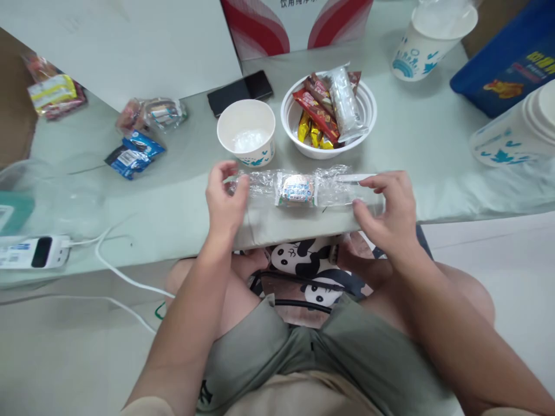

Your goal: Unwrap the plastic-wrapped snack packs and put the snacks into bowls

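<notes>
Wrapped snack (297, 190) is lying amid clear film (264, 186); left hand (223, 199) at nine o'clock, pinch not discernible; right hand (392, 208) at three, thumb and fingers parted. Seemingly arranging film; next move is needing even grip.

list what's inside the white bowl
The bowl holds red-wrapped bars, a whitish packet lying over some of them, and small yellow packets near the front. Whatever lies beneath is covered.
</notes>
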The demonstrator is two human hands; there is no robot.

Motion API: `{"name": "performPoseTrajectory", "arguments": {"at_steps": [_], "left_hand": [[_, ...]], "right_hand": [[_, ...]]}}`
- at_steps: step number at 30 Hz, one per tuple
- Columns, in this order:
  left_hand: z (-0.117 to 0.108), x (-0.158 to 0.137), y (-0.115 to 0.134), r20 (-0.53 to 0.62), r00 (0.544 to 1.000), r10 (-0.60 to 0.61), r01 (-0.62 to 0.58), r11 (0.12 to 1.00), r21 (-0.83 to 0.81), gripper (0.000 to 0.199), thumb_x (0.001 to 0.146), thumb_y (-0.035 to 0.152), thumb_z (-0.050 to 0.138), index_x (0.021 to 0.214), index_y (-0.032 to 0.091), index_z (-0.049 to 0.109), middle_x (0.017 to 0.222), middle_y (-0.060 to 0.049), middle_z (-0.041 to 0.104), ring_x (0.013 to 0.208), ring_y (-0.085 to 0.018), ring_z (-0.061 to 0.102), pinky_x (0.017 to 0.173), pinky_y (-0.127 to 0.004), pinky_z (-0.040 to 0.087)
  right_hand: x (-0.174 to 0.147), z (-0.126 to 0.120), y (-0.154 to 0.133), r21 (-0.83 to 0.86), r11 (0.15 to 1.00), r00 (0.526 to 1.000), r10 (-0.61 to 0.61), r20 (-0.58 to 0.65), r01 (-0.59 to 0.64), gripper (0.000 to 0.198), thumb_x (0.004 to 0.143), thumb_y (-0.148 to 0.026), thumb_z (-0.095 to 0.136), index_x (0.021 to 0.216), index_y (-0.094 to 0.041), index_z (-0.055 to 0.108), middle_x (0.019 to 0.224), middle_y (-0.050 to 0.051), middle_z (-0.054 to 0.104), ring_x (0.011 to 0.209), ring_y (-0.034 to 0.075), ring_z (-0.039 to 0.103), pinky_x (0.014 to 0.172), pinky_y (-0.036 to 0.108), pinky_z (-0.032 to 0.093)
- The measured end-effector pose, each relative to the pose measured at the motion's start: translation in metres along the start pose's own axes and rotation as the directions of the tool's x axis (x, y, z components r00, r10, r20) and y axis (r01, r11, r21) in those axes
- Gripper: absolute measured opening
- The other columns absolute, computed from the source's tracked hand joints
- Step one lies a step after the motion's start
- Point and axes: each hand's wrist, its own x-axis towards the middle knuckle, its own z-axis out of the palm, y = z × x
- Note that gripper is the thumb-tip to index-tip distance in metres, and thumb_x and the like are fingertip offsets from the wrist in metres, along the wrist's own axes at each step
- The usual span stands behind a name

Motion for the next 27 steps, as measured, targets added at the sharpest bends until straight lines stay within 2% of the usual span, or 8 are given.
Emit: {"name": "performPoseTrajectory", "arguments": {"at_steps": [2, 4, 8, 13, 16, 18, 22, 27], "left_hand": [[0.005, -0.001, 0.001, 0.114, 0.992, 0.056, -0.061, 0.997, 0.041, 0.044, 0.079, 0.037, 0.079, 0.118, 0.023, 0.064, 0.118, -0.006, 0.072, 0.111, -0.021, 0.067, 0.091, -0.032, 0.055], [0.009, -0.001, 0.004, 0.167, 0.986, 0.028, -0.041, 0.997, 0.071, 0.048, 0.079, 0.035, 0.079, 0.123, 0.023, 0.065, 0.104, -0.004, 0.074, 0.098, -0.020, 0.069, 0.086, -0.032, 0.056], [0.009, -0.001, 0.015, 0.204, 0.979, 0.027, -0.053, 0.991, 0.124, 0.017, 0.087, 0.029, 0.068, 0.101, 0.021, 0.074, 0.088, -0.002, 0.074, 0.083, -0.017, 0.069, 0.079, -0.031, 0.055], [0.007, 0.000, 0.019, 0.114, 0.956, 0.270, -0.281, 0.956, 0.088, 0.012, 0.092, 0.031, 0.065, 0.088, 0.023, 0.073, 0.094, -0.003, 0.077, 0.098, -0.021, 0.070, 0.095, -0.036, 0.054], [0.007, -0.001, 0.019, 0.067, 0.947, 0.314, -0.318, 0.946, 0.069, 0.016, 0.096, 0.035, 0.060, 0.092, 0.024, 0.071, 0.096, -0.004, 0.076, 0.102, -0.022, 0.070, 0.099, -0.039, 0.053], [0.006, -0.002, 0.022, 0.154, 0.928, 0.341, -0.352, 0.935, 0.053, 0.019, 0.095, 0.040, 0.061, 0.098, 0.024, 0.071, 0.104, -0.005, 0.077, 0.106, -0.022, 0.069, 0.100, -0.040, 0.052], [0.005, -0.009, 0.027, 0.460, 0.793, 0.398, -0.474, 0.879, 0.056, 0.030, 0.085, 0.046, 0.073, 0.105, 0.024, 0.072, 0.107, -0.005, 0.077, 0.106, -0.025, 0.068, 0.099, -0.041, 0.051], [0.006, -0.018, 0.023, 0.449, 0.758, 0.473, -0.572, 0.813, 0.110, 0.018, 0.095, 0.038, 0.064, 0.092, 0.025, 0.076, 0.081, -0.003, 0.072, 0.087, -0.022, 0.066, 0.084, -0.040, 0.048]], "right_hand": [[0.005, 0.006, -0.010, 0.038, 0.996, 0.997, -0.081, 0.006, 0.081, 0.032, 0.087, -0.034, 0.062, 0.117, -0.024, 0.062, 0.113, 0.013, 0.065, 0.108, 0.031, 0.062, 0.095, 0.049, 0.050], [0.012, 0.018, -0.016, 0.059, 0.991, 0.992, -0.124, 0.038, 0.122, 0.038, 0.087, -0.036, 0.063, 0.122, -0.023, 0.062, 0.116, 0.012, 0.067, 0.113, 0.032, 0.061, 0.100, 0.050, 0.046], [0.024, 0.039, -0.020, 0.095, 0.992, 0.989, -0.091, 0.114, 0.080, 0.018, 0.090, -0.029, 0.059, 0.104, -0.024, 0.069, 0.086, 0.005, 0.070, 0.096, 0.028, 0.065, 0.094, 0.047, 0.044], [0.028, 0.037, -0.023, 0.130, 0.980, 0.985, -0.139, -0.105, 0.152, 0.012, 0.090, -0.023, 0.056, 0.087, -0.025, 0.067, 0.081, 0.004, 0.069, 0.088, 0.025, 0.065, 0.087, 0.043, 0.046], [0.025, 0.027, -0.027, 0.100, 0.955, 0.947, -0.257, -0.192, 0.280, 0.012, 0.088, -0.018, 0.057, 0.085, -0.026, 0.065, 0.080, 0.003, 0.069, 0.087, 0.024, 0.067, 0.086, 0.043, 0.047], [0.019, 0.022, -0.029, 0.069, 0.921, 0.918, -0.371, -0.140, 0.383, 0.012, 0.086, -0.017, 0.058, 0.083, -0.026, 0.063, 0.075, 0.001, 0.067, 0.081, 0.023, 0.065, 0.084, 0.041, 0.047], [0.000, 0.018, -0.031, 0.049, 0.870, 0.866, -0.494, 0.080, 0.491, 0.010, 0.087, -0.018, 0.059, 0.085, -0.026, 0.064, 0.068, -0.002, 0.066, 0.069, 0.018, 0.059, 0.086, 0.039, 0.044], [-0.020, 0.015, -0.026, 0.021, 0.922, 0.879, -0.376, 0.293, 0.387, 0.018, 0.094, -0.033, 0.052, 0.092, -0.023, 0.066, 0.068, -0.001, 0.070, 0.062, 0.017, 0.058, 0.082, 0.038, 0.040]]}}
